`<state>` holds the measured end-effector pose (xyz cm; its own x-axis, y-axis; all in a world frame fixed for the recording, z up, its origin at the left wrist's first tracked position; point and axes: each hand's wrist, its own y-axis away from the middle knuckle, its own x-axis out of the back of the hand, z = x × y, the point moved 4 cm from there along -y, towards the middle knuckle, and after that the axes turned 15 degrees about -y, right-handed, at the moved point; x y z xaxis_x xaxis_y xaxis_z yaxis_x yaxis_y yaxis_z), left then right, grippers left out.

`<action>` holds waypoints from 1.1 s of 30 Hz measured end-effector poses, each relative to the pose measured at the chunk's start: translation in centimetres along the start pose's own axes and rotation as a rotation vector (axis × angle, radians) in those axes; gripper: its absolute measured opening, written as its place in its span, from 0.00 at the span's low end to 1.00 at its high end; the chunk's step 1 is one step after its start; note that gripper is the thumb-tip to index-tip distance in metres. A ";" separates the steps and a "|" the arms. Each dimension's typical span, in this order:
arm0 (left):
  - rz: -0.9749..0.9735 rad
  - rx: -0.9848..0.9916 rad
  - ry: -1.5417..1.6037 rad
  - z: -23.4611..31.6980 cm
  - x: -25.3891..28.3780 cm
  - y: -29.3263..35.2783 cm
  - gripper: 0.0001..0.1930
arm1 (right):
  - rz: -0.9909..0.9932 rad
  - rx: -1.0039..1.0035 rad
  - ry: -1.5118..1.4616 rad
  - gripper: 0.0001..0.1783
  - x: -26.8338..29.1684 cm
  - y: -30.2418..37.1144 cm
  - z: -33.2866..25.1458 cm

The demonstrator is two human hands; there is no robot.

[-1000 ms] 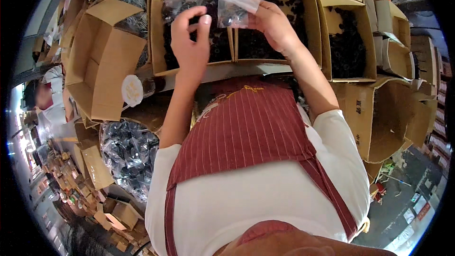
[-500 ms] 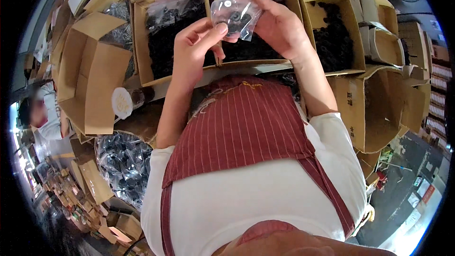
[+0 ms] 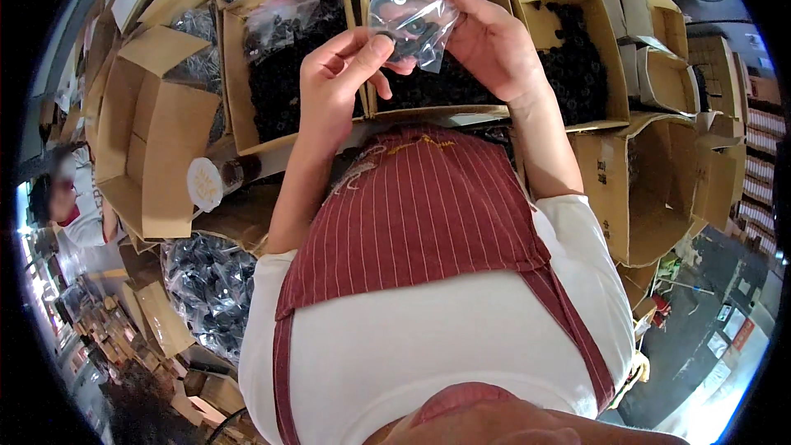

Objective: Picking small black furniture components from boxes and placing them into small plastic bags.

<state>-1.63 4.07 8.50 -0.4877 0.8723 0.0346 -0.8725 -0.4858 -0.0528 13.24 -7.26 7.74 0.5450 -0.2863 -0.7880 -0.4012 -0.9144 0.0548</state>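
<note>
Between my hands, above the middle carton, is a small clear plastic zip bag (image 3: pixel 420 10) with black round parts (image 3: pixel 418 30) inside it. My left hand (image 3: pixel 342 70) pinches at the bag's left edge, thumb against fingers. A dark rounded piece shows at that thumb tip; whether it lies inside or outside the bag I cannot tell. My right hand (image 3: pixel 498 53) grips the bag's right side, its fingers partly behind the plastic. Under the bag, the middle carton (image 3: pixel 362 0) holds a heap of small black parts.
Left and right of the middle carton, a carton (image 3: pixel 235 74) and another carton (image 3: pixel 616 66) hold black parts. An opened carton (image 3: pixel 177 144) and a round white-lidded container (image 3: pixel 205 184) are at left. Bagged dark parts (image 3: pixel 210 288) lie lower left. Another person (image 3: pixel 78 198) is at far left.
The bag has shifted slightly in my hands, and its upper edge now stretches farther right. Both hands hold nearly the same grip and place.
</note>
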 end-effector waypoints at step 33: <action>0.336 -0.519 -1.307 -1.3 -0.3 -3.2 0.34 | -0.512 0.373 1.710 0.32 -0.8 -0.2 -0.4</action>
<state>1.32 5.48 7.36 -0.5887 -0.0894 0.8034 -0.7431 -0.3312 -0.5814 13.17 -7.00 8.63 0.6264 -0.1949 0.7547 0.0344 -0.9604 -0.2766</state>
